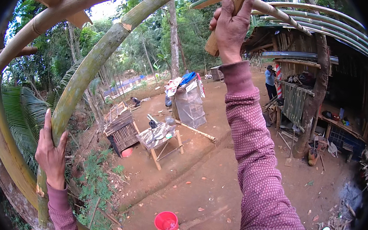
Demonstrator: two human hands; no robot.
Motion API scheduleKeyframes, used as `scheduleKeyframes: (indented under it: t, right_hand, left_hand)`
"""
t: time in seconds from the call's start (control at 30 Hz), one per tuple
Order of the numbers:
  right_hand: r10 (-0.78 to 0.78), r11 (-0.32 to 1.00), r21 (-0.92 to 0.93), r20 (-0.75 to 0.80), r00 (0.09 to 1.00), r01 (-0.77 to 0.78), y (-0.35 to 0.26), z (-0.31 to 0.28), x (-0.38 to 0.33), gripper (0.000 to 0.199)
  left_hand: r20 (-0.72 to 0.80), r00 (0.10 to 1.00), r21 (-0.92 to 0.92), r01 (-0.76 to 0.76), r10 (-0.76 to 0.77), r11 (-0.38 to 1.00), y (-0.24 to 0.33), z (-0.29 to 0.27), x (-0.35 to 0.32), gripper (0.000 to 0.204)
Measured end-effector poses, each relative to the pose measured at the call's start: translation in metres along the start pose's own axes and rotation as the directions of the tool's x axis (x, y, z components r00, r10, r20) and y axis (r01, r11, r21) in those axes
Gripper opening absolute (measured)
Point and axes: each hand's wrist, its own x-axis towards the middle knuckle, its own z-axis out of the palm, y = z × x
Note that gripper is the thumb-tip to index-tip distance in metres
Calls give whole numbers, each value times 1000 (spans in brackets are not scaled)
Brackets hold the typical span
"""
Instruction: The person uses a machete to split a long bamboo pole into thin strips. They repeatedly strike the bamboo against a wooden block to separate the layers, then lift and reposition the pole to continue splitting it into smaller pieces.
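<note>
My left hand (52, 158) is wrapped around a long green bamboo pole (94, 60), with thumb and fingers on either side of it. The pole slants from the lower left up to the top, where it crosses a thicker tan bamboo beam (78, 2). High up, my right hand (230, 28) is closed around a flat brown wooden piece (213, 44), which slants past the beam. Its upper end is cut off by the picture's top edge. A patterned mauve sleeve covers my right arm.
Far below is brown ground with a wooden table (161, 137), a slatted bamboo hutch (121, 132) and a red bucket (166, 221). A person (271, 82) stands by an open hut (302, 66) at right. Thick yellowish bamboo (10, 151) and a tree trunk rise at left.
</note>
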Motion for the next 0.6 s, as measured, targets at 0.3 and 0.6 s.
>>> scheduleKeyframes:
  t: [0.3, 0.6]
  right_hand:
    - [-179, 945, -274, 27, 984, 179, 11, 8, -6, 64]
    - [-35, 929, -362, 105, 994, 71, 71, 5, -7, 59]
  left_hand:
    - [-29, 999, 7, -19, 19, 1000, -2, 7, 1, 63]
    - [-85, 991, 26, -100, 102, 995, -10, 8, 4, 64]
